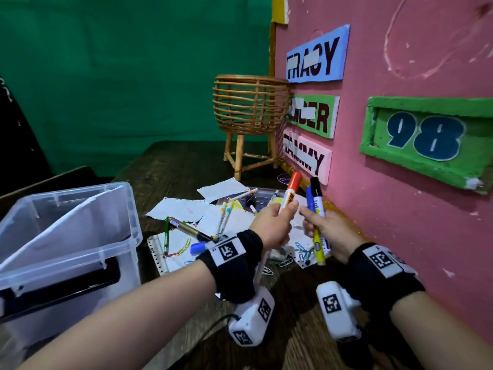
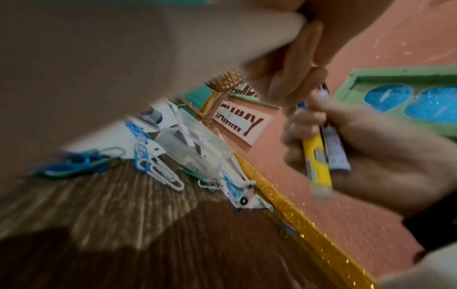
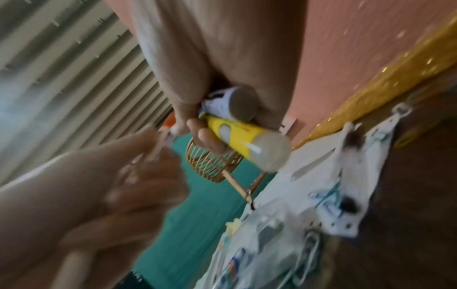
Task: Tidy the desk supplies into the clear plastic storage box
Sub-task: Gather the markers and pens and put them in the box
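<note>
The clear storage box (image 1: pixel 66 236) sits open at near left. Farther in, the left hand (image 1: pixel 269 228) pinches an orange marker (image 1: pixel 290 193), and the right hand (image 1: pixel 330 231) grips a bundle of markers (image 1: pixel 317 209) above scattered papers (image 1: pixel 181 209). This looks like the gathering step; next, both handfuls need carrying left into the box.

Both wrist views are blurred, and the storage box (image 1: pixel 66 236) is cut off at the head view's left edge.
</note>
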{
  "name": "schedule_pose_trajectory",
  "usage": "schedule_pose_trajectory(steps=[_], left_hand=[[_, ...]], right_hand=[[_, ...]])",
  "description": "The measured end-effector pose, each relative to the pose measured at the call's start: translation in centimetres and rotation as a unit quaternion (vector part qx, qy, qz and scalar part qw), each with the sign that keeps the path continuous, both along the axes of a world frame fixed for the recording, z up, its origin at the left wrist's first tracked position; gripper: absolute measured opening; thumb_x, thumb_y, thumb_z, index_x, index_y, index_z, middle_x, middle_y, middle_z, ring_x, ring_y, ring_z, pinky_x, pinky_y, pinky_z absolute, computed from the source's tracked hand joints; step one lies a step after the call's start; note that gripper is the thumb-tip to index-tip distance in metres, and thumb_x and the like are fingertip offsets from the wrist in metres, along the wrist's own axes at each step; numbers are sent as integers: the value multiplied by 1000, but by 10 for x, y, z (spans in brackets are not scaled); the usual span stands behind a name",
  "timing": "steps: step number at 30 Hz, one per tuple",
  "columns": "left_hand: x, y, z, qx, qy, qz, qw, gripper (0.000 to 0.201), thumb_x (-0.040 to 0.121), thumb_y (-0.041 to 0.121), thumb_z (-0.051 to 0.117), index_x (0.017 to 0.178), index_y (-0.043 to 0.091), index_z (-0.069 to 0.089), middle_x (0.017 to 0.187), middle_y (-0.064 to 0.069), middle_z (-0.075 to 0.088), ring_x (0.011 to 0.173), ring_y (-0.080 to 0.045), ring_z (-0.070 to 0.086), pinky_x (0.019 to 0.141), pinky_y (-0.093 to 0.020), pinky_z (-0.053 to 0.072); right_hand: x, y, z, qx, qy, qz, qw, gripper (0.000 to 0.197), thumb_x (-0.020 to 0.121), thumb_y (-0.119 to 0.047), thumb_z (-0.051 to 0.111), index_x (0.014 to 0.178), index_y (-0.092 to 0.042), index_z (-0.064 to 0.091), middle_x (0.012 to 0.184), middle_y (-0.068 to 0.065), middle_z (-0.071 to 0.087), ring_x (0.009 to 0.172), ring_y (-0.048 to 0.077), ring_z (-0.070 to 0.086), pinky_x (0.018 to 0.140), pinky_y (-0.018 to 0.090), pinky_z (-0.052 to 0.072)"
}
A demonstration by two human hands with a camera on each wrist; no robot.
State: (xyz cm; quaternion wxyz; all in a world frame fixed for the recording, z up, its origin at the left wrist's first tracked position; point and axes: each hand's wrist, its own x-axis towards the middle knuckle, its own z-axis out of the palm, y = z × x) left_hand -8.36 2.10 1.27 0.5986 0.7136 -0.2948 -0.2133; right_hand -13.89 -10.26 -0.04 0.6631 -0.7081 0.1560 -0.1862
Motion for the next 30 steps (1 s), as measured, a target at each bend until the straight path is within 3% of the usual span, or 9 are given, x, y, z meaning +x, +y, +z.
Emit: schedule_pose_trajectory(steps=[4,7,10,14,16,19,21,26,30], left_hand=[[-10,0,-8,-31,-92,-17,995,43,97,41,39,64,15,48,51,1,52,28,-5,44,31,-13,32],[-8,13,-10,16,-113,-59,992,44,96,45,38,69,15,54,42,3,52,27,-5,46,33,-13,35],[-7,23,-14,81,-128,-79,985,53,95,50,33,66,12,55,46,-1,53,29,-3,47,42,-19,41],[1,31,3,45,-149,60,986,51,92,54,38,65,13,51,50,4,39,42,-9,38,45,-22,31],[14,37,18,-100,-75,152,980,42,91,44,51,66,10,54,44,8,34,42,-11,30,42,-20,25],[34,45,41,-300,100,188,930,39,91,17,49,56,-1,42,35,9,28,33,-8,23,34,-16,20],[39,46,50,-382,206,170,885,38,89,14,45,53,12,32,34,10,22,31,-7,20,31,-15,20],[39,43,51,-421,248,231,841,30,81,0,41,55,13,32,36,5,27,30,-9,30,43,-21,32],[39,41,44,-408,238,274,838,25,78,-6,40,58,10,36,40,0,36,25,-7,38,50,-23,34]], right_hand=[[4,29,1,88,-8,14,996,38,80,-45,61,80,-6,60,62,16,44,46,22,44,38,24,44],[3,28,1,101,23,36,994,42,66,-42,73,79,-4,61,55,15,43,41,21,45,40,23,43],[4,33,6,90,72,56,992,34,70,-28,69,89,0,65,69,22,46,51,24,49,47,25,44],[6,36,11,59,75,15,995,19,85,-23,58,74,-9,54,55,5,54,40,13,54,40,18,43],[6,35,8,74,76,16,994,14,80,-18,58,72,-12,48,56,3,50,42,13,51,45,22,43],[4,39,3,171,68,47,982,11,86,-5,52,77,-9,46,66,7,61,44,13,60,44,24,50],[4,42,1,194,55,69,977,10,89,-8,52,80,-10,49,76,7,62,40,9,56,40,21,48],[3,47,-2,246,26,101,964,6,87,-13,56,92,-10,58,75,6,68,33,4,42,35,16,40],[-3,46,-3,205,-8,189,960,43,67,10,66,103,-13,63,90,7,72,47,4,55,41,15,44]])
